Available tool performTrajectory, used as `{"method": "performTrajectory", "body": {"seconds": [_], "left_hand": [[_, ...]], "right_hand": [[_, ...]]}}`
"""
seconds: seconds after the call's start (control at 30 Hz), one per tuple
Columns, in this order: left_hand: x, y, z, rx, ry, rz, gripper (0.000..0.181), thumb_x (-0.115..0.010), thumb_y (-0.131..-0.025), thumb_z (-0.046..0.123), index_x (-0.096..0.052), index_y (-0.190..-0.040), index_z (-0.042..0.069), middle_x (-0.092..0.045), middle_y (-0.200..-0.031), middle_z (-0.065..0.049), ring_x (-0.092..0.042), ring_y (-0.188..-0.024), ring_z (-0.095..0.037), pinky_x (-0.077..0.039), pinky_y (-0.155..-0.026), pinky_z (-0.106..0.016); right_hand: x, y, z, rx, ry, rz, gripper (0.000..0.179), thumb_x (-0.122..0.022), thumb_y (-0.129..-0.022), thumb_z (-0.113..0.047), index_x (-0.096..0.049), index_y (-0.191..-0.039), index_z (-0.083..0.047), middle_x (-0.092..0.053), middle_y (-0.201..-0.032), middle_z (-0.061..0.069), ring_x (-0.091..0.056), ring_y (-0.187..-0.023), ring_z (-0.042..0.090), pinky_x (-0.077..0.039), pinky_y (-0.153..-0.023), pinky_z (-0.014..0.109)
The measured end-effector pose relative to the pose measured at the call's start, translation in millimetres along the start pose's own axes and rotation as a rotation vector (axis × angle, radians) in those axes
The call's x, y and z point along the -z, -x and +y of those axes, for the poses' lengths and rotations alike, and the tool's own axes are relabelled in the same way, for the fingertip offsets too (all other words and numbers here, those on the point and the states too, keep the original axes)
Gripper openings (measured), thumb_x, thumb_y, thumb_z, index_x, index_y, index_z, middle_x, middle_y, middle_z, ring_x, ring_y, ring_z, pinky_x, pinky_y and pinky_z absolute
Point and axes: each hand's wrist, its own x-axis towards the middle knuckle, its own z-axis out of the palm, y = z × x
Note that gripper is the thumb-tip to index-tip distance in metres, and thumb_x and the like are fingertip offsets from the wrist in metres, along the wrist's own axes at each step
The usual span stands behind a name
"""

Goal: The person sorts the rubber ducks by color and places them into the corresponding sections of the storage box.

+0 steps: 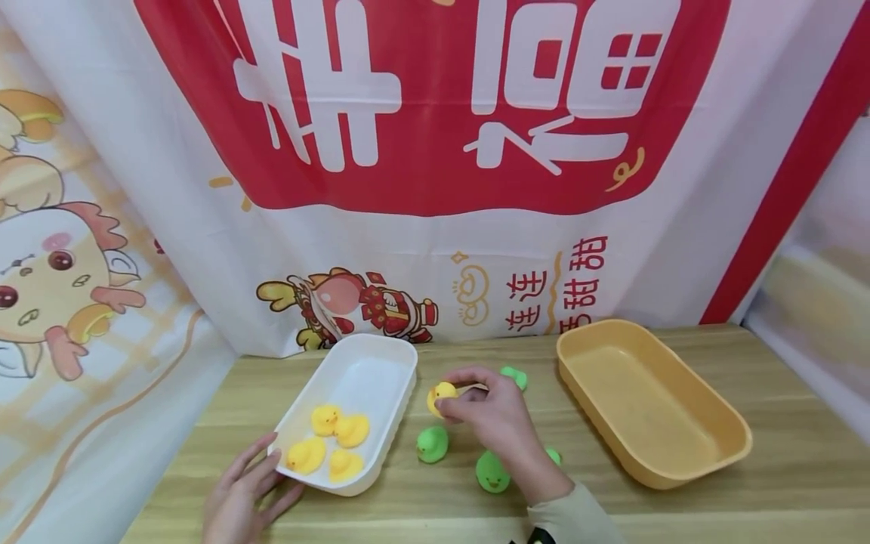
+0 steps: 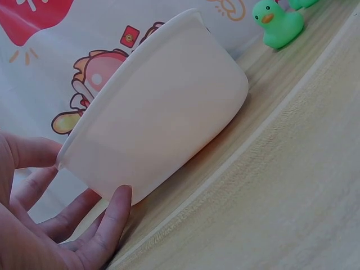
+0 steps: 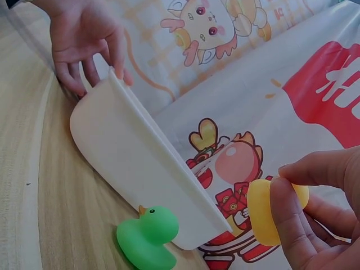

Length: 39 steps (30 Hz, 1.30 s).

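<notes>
My left hand (image 1: 241, 491) holds the near left corner of a white plastic tub (image 2: 152, 112), fingers at the rim and low on the outer wall. Several yellow rubber ducks (image 1: 345, 465) lie inside the tub. My right hand (image 1: 492, 408) pinches another yellow rubber duck (image 3: 263, 211) between thumb and fingers, above the table just right of the tub. Below that hand a green rubber duck (image 1: 432, 444) sits beside the tub. A second green duck (image 1: 492, 472) is under the right forearm, and another green shape (image 1: 553, 455) is partly hidden behind it.
An orange-tan plastic tub (image 1: 652, 400) stands on the right of the wooden table (image 1: 421, 521), with no ducks in it. More green (image 1: 514, 376) shows behind the right hand. A printed cloth (image 1: 435, 257) hangs along the table's back edge.
</notes>
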Motion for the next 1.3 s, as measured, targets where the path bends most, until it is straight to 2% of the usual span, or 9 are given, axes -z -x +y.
{"method": "performTrajectory", "body": {"seconds": [0.23, 0.27, 0.33, 0.43, 0.5, 0.73, 0.97, 1.2, 1.3], "left_hand": [[5.0, 2.1, 0.7, 0.001, 0.025, 0.013, 0.031, -0.076, -0.102, 0.030, -0.068, -0.120, 0.055, -0.066, -0.117, 0.023, -0.073, -0.100, 0.002, -0.064, -0.101, -0.043], [5.4, 2.5, 1.0, 0.002, 0.024, 0.018, 0.032, -0.076, -0.102, 0.030, -0.068, -0.120, 0.055, -0.065, -0.120, 0.023, -0.073, -0.099, 0.002, -0.064, -0.101, -0.043], [6.0, 3.6, 1.6, 0.004, 0.017, 0.026, 0.032, -0.074, -0.103, 0.030, -0.067, -0.120, 0.056, -0.065, -0.140, 0.009, -0.072, -0.098, 0.004, -0.064, -0.101, -0.042], [7.6, 5.2, 1.0, 0.016, 0.012, 0.039, 0.032, -0.073, -0.104, 0.030, -0.066, -0.118, 0.058, -0.039, -0.169, -0.007, -0.071, -0.096, 0.005, -0.064, -0.101, -0.042], [8.7, 5.9, 0.0, 0.025, 0.011, 0.049, 0.033, -0.073, -0.104, 0.030, -0.065, -0.118, 0.059, -0.027, -0.175, -0.012, -0.071, -0.095, 0.005, -0.064, -0.101, -0.042], [6.2, 4.3, -3.0, 0.007, 0.003, 0.048, 0.033, -0.074, -0.103, 0.028, -0.066, -0.118, 0.057, -0.026, -0.175, -0.015, -0.071, -0.096, 0.004, -0.064, -0.101, -0.043], [2.8, 3.5, -2.5, -0.006, 0.013, 0.045, 0.033, -0.074, -0.103, 0.028, -0.069, -0.122, 0.054, -0.052, -0.156, 0.005, -0.073, -0.099, 0.002, -0.065, -0.099, -0.042], [-2.1, 4.4, -1.2, -0.008, -0.004, 0.050, 0.033, -0.075, -0.102, 0.030, -0.068, -0.126, 0.052, -0.056, -0.155, 0.004, -0.073, -0.100, 0.001, -0.064, -0.100, -0.043], [-3.6, 5.3, -0.1, -0.024, -0.001, 0.042, 0.033, -0.074, -0.103, 0.028, -0.069, -0.127, 0.051, -0.069, -0.137, 0.011, -0.073, -0.101, -0.001, -0.065, -0.099, -0.043]], "right_hand": [[-4.4, 0.0, -0.4, -0.012, 0.014, 0.002, 0.041, -0.089, -0.082, -0.009, -0.076, -0.121, -0.007, -0.078, -0.092, 0.008, -0.072, -0.076, 0.016, -0.061, -0.078, 0.029], [-4.8, 0.0, -0.1, -0.011, 0.012, 0.002, 0.041, -0.089, -0.082, -0.009, -0.076, -0.121, -0.007, -0.078, -0.091, 0.008, -0.072, -0.076, 0.016, -0.061, -0.078, 0.029], [-5.7, 0.2, 0.7, -0.010, 0.007, -0.004, 0.042, -0.089, -0.082, -0.010, -0.076, -0.121, -0.007, -0.078, -0.091, 0.007, -0.072, -0.076, 0.016, -0.060, -0.078, 0.029], [-6.6, 0.8, 2.2, -0.008, -0.001, -0.013, 0.041, -0.089, -0.081, -0.010, -0.075, -0.120, -0.006, -0.078, -0.090, 0.008, -0.072, -0.076, 0.016, -0.060, -0.078, 0.029], [-6.9, 1.2, 3.3, -0.008, -0.001, -0.015, 0.041, -0.089, -0.081, -0.010, -0.075, -0.120, -0.006, -0.078, -0.090, 0.007, -0.072, -0.076, 0.015, -0.060, -0.078, 0.029], [-8.3, 0.1, 4.4, 0.008, -0.033, -0.026, 0.041, -0.088, -0.081, -0.006, -0.075, -0.120, -0.003, -0.078, -0.091, 0.009, -0.072, -0.075, 0.015, -0.063, -0.077, 0.029], [-21.1, -6.4, -4.7, 0.041, 0.020, -0.076, 0.039, -0.086, -0.082, -0.006, -0.077, -0.120, -0.005, -0.079, -0.086, 0.007, -0.075, -0.074, 0.014, -0.067, -0.077, 0.033], [-39.1, -16.1, -16.0, 0.042, 0.107, -0.120, 0.033, -0.086, -0.083, -0.008, -0.078, -0.114, -0.010, -0.079, -0.085, 0.005, -0.074, -0.072, 0.014, -0.066, -0.074, 0.032], [-47.1, -21.4, -15.8, 0.054, 0.110, -0.143, 0.031, -0.086, -0.082, -0.006, -0.078, -0.112, -0.010, -0.078, -0.089, 0.007, -0.074, -0.071, 0.014, -0.066, -0.073, 0.033]]}}
